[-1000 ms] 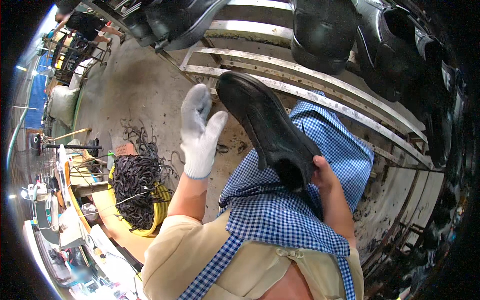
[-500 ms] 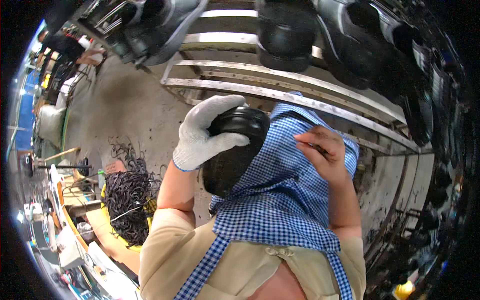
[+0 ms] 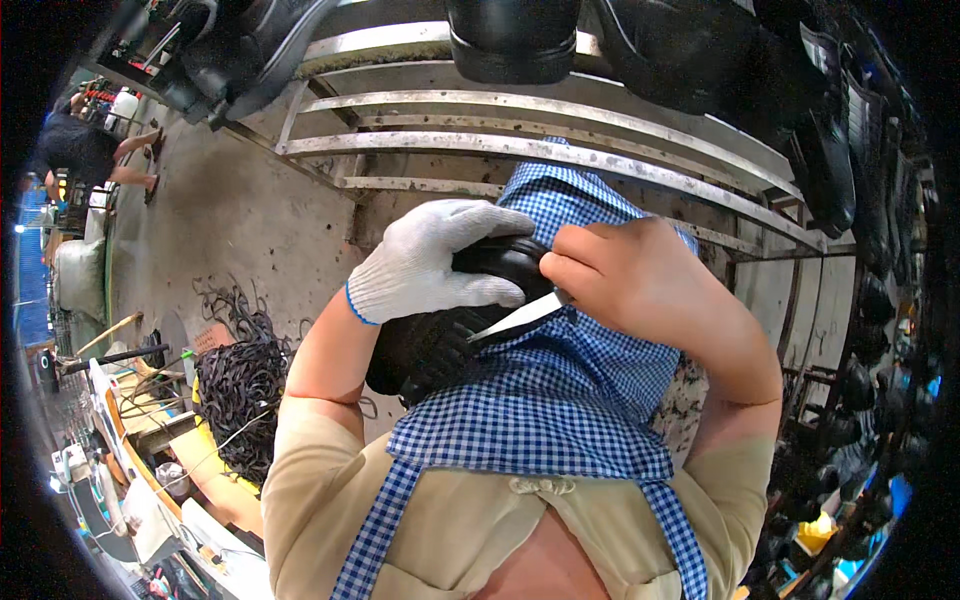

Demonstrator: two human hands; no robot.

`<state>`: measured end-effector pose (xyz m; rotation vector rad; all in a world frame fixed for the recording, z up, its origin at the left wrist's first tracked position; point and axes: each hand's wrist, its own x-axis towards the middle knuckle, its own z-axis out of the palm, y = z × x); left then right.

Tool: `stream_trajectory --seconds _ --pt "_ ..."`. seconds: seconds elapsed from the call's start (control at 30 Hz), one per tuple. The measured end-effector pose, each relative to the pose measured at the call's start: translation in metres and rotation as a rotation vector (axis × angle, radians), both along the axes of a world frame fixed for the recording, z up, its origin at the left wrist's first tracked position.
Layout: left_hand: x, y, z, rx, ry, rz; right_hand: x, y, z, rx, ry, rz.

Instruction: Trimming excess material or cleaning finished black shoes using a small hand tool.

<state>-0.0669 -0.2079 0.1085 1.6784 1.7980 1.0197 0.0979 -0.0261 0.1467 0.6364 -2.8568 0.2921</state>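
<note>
My left hand (image 3: 425, 260), in a white knitted glove, is closed around one end of a black rubber-like shoe (image 3: 425, 345) with a ridged sole. The shoe rests over my lap, against a blue-and-white checked apron (image 3: 520, 430). My bare right hand (image 3: 635, 275) grips a small knife (image 3: 520, 316), its pale blade pointing down and left across the shoe's side. Fingers of that hand meet the shoe's rounded end, close to the gloved fingertips. The knife's handle is hidden in my right hand.
Ahead stands a metal rack (image 3: 450, 144) carrying several black boots (image 3: 515, 40). On the left, a tangled heap of black strips (image 3: 245, 395) lies beside a cluttered bench (image 3: 140, 480). Another person (image 3: 85, 150) is at the far left. More dark footwear (image 3: 865, 390) lines the right side.
My right hand has moved left from beside the shoe onto its end, and the knife blade now shows. The shoe has tilted a little in my left hand. The whole view has shifted.
</note>
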Motion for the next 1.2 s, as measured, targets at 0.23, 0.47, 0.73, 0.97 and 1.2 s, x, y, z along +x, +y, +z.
stream_trajectory --seconds 0.23,0.47,0.73,0.97,1.2 --pt "0.007 0.008 -0.012 -0.006 -0.049 -0.074 0.008 -0.003 -0.010 -0.117 -0.131 -0.070" --pt "0.003 0.010 -0.017 -0.072 -0.224 -0.064 0.010 0.009 -0.046 -0.736 -0.081 -0.167" --pt "-0.012 0.003 -0.003 -0.028 -0.509 0.118 0.020 -0.007 -0.067 -0.834 -0.083 -0.187" --pt "-0.037 -0.031 0.006 0.382 -0.556 0.583 0.003 -0.036 -0.158 -1.348 -0.431 -0.270" --pt "-0.066 -0.039 0.024 0.763 -0.754 0.733 -0.021 -0.075 -0.201 -1.945 -1.005 0.264"
